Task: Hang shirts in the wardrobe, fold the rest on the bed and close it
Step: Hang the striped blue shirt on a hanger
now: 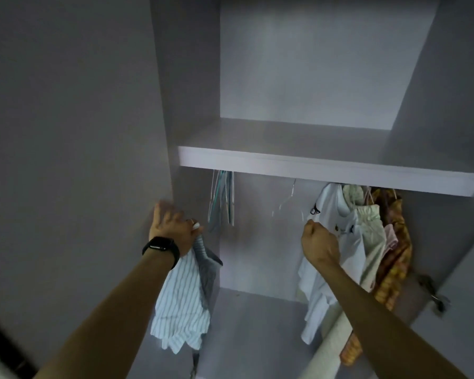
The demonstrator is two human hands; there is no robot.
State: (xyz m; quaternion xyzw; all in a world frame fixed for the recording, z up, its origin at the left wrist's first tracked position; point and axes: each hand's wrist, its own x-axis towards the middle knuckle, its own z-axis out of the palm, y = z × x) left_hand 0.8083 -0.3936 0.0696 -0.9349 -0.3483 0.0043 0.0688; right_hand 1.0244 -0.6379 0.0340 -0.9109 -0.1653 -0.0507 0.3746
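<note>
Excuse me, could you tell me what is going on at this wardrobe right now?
A person stands at the open wardrobe. The left hand holds a striped shirt, which hangs bunched below it, close to the empty hangers under the shelf. The right hand grips a white T-shirt that hangs with other clothes at the right end.

One head cam, wide-angle, close, view fwd into open wardrobe (pixel 326 170) interior, arms in-frame.
</note>
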